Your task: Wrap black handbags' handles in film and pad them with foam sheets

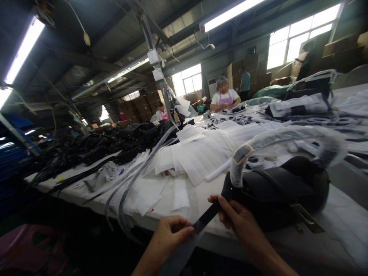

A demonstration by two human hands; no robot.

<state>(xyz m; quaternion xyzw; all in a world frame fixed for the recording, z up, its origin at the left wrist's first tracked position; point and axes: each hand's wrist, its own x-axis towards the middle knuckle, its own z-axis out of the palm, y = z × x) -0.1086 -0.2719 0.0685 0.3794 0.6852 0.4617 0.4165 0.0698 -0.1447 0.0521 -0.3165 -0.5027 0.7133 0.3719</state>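
A black handbag [276, 188] lies on the table to the right, its arched handle [290, 134] covered in clear wrap. From the bag's left side a black strap [209, 215] runs down toward me. My right hand [234, 214] is closed on this strap close to the bag, thumb on top. Lower down, my left hand [175, 232] pinches the strap between thumb and fingers. A translucent white sheet [184, 249] hangs from the pinch; how it meets the strap is partly hidden by my fingers. A metal clasp [306, 216] shows on the bag's front.
Thin white sheets [198, 153] lie piled mid-table. Long wrapped straps [135, 182] droop over the near edge. Black bags [123, 134] are heaped at the left. Across the table a person in a pink apron [225, 100] works. A pink stool [33, 249] stands at lower left.
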